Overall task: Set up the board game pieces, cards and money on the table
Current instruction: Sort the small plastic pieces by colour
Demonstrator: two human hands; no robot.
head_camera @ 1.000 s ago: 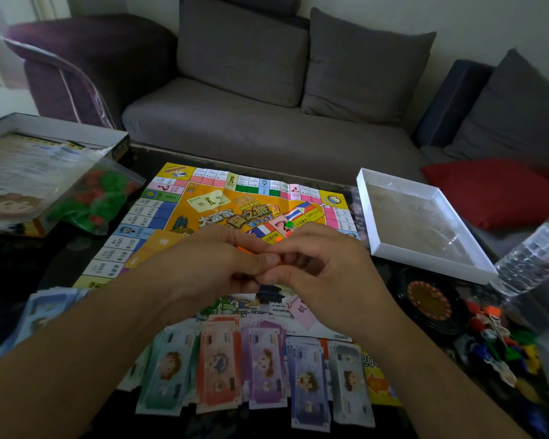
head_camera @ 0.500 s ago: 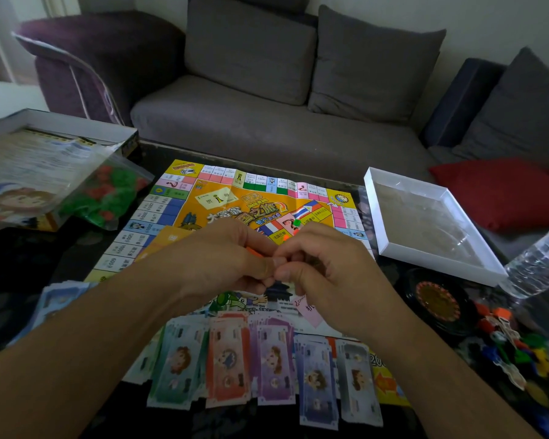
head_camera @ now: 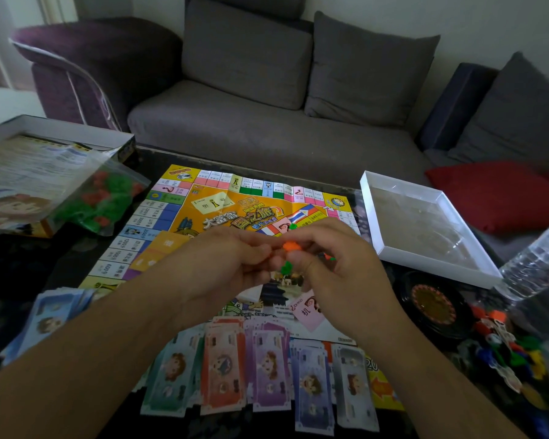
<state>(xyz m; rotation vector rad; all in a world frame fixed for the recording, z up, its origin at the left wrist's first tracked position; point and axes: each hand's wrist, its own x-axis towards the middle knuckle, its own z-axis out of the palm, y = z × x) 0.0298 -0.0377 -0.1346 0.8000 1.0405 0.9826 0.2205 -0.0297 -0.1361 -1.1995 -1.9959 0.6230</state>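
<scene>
two hands meet above the middle of the game board (head_camera: pixel 235 213), which lies flat on the dark worktop (head_camera: pixel 19 267). the left hand (head_camera: pixel 222 264) has its fingers curled, tips pressed against those of the right hand (head_camera: pixel 333 264), and between them both pinch a small orange piece (head_camera: pixel 289 246). a small green piece (head_camera: pixel 287 266) shows just below it, at the right hand's fingertips; whether it is held or loose i cannot tell. another green piece (head_camera: pixel 293 226) peeks out just beyond the hands.

near the board's near edge, stacks of play money (head_camera: pixel 267 369) lie side by side in a row: teal, orange, purple, blue and grey. one more blue stack (head_camera: pixel 54 315) sits apart at the near left. a pink card (head_camera: pixel 308 310) lies on the board just under the right wrist, and yellow cards (head_camera: pixel 168 245) rest on the board's left part.

at the far left an open game box (head_camera: pixel 61 131) holds printed sheets, and a clear bag of red and green houses (head_camera: pixel 102 201) leans beside it. right of the board lies an open white tray (head_camera: pixel 425 229); nearer, a round black spinner (head_camera: pixel 431 304), then a heap of coloured tokens (head_camera: pixel 501 343), with a clear plastic bottle (head_camera: pixel 539 261) at the right edge. a grey sofa (head_camera: pixel 267 122) with a red cushion (head_camera: pixel 495 194) stands beyond.
</scene>
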